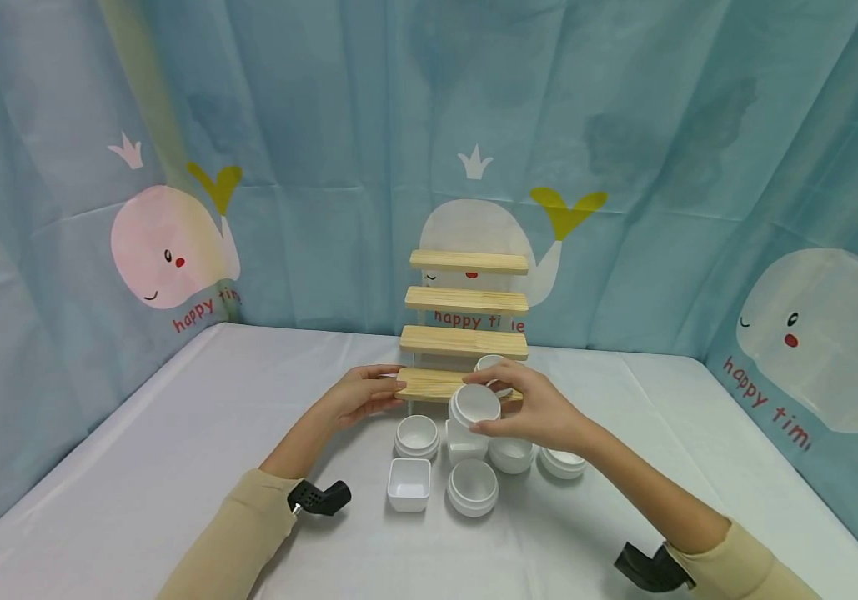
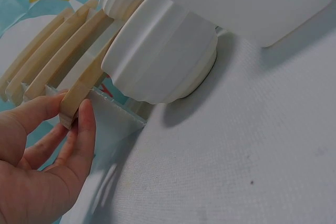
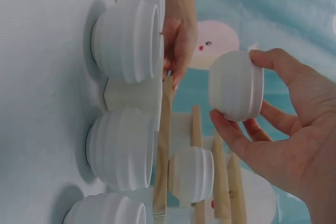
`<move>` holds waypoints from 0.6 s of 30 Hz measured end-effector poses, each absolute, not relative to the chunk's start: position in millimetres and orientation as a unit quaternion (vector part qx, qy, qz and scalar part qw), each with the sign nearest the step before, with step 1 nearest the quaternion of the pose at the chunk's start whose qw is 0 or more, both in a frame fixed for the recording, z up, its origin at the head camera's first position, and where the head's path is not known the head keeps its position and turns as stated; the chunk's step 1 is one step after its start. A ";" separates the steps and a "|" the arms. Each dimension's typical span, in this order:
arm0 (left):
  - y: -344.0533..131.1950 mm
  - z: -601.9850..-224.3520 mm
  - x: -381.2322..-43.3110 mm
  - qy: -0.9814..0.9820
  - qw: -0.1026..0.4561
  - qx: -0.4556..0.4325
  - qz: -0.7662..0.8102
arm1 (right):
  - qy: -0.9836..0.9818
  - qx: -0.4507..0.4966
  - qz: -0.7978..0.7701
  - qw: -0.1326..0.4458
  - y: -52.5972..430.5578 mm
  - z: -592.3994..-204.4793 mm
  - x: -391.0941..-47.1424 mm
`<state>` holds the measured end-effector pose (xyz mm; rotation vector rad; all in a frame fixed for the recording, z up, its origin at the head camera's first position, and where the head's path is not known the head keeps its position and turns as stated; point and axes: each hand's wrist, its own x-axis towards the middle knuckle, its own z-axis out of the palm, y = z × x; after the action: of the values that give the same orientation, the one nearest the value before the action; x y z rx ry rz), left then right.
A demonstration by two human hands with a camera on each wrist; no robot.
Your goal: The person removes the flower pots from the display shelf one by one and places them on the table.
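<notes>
A tiered stand with wooden steps [image 1: 463, 341] stands before the curtain. My left hand [image 1: 359, 395] pinches the left end of its lowest step [image 2: 79, 90], thumb on one face and fingers on the other. A small round white pot [image 3: 236, 86] is held up in my right hand [image 1: 537, 406], gripped by thumb and fingers, above other pots and in front of the lowest step. Another round white pot [image 3: 191, 174] sits on the lowest step, partly hidden by my right hand in the head view.
On the white tablecloth [image 1: 173, 467] in front of the stand are several white pots, among them a square one [image 1: 408, 485], a round one [image 1: 473, 487] and another round one [image 1: 417, 437]. A blue curtain [image 1: 308, 125] with printed whales hangs behind.
</notes>
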<state>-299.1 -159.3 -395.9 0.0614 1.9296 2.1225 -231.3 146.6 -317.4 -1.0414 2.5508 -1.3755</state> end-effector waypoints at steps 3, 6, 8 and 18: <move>-159.2 -395.7 -299.2 0.666 0.136 0.019 0.733 | 0.826 -0.341 -0.448 0.029 148.8 -318.2 -229.9; -159.0 -395.3 -299.0 0.664 0.137 0.018 0.734 | 0.821 -0.345 -0.454 0.028 151.6 -319.1 -228.4; -158.8 -395.0 -298.9 0.662 0.138 0.018 0.737 | 0.817 -0.347 -0.460 0.028 153.7 -319.6 -227.5; -159.0 -395.1 -297.8 0.660 0.141 0.018 0.738 | 0.813 -0.354 -0.462 0.027 164.2 -322.5 -224.3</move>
<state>-297.8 -159.0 -395.1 0.0518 1.9067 2.1302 -224.3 164.2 -322.5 -1.0942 2.5099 -1.4274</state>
